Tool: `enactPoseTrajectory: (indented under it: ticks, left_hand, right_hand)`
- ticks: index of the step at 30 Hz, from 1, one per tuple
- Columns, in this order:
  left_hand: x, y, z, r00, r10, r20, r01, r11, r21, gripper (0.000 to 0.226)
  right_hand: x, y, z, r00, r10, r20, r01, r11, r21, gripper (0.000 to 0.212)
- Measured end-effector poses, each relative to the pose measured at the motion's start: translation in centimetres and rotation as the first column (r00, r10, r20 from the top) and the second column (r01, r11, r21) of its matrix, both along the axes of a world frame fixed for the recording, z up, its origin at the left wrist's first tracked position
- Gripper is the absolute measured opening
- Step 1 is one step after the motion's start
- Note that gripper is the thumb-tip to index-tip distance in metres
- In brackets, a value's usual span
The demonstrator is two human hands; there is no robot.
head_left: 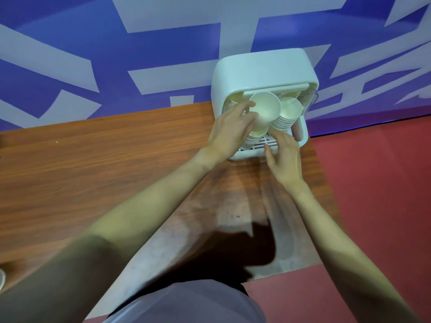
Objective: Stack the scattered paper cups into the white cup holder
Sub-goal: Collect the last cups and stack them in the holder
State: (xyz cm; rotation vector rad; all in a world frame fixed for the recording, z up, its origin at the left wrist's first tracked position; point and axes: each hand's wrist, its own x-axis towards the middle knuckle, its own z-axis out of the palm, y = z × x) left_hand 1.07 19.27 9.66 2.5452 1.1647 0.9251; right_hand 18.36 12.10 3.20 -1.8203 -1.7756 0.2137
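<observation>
- The wall (70, 54), blue with broad pale shapes, is filling the top of the view; a red floor (373, 194) is showing to the right.
- The table (93, 159), brown wood grain, is running up to that wall, so the holder is backed against something firm.
- The holder (265, 68), a white box with its front open, is sitting at the table's far right corner, its slotted base facing the person for easy reach.
- The left hand (229, 132) is curling round a cup (264, 108), tilting it mouth-out over the left stack (253, 137), probably to nest it there.
- The right hand (283, 157) is lying loose-fingered on the holder's front lip, holding nothing, likely steadying it.
- The right stack (285, 117) is leaning inside the holder, just beside the held cup.
</observation>
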Motion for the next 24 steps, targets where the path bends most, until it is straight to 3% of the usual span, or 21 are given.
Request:
enactPoseTrajectory:
  ticks: [3, 7, 12, 18, 24]
  left_hand:
    - [0.3, -0.1, -0.5, 0.996, -0.003, -0.089, 0.001, 1.0, -0.029, 0.013]
    - [0.0, -0.1, -1.6, 0.981, -0.017, -0.196, -0.013, 0.988, -0.153, 0.022]
    - [-3.4, -1.4, -2.9, 0.984, 0.0, -0.176, -0.04, 0.974, -0.222, 0.028]
    - [-12.1, -5.4, -5.4, 0.952, 0.211, -0.221, -0.28, 0.892, -0.355, 0.038]
    - [-22.2, -10.0, -6.4, 0.869, 0.421, -0.26, -0.493, 0.787, -0.37, 0.041]
  right_hand:
    - [0.2, -0.9, -0.2, 1.0, -0.009, 0.012, 0.01, 0.998, -0.061, 0.04]
    - [-0.3, -1.5, -0.1, 0.999, -0.011, 0.045, 0.016, 0.995, -0.099, 0.038]
    - [-2.2, -2.0, -0.4, 0.997, 0.037, 0.067, -0.024, 0.983, -0.182, 0.041]
    - [-7.0, -3.4, -0.9, 0.976, 0.198, 0.096, -0.165, 0.948, -0.273, 0.042]
    - [-14.8, -4.2, -1.1, 0.911, 0.4, 0.101, -0.335, 0.86, -0.384, 0.051]
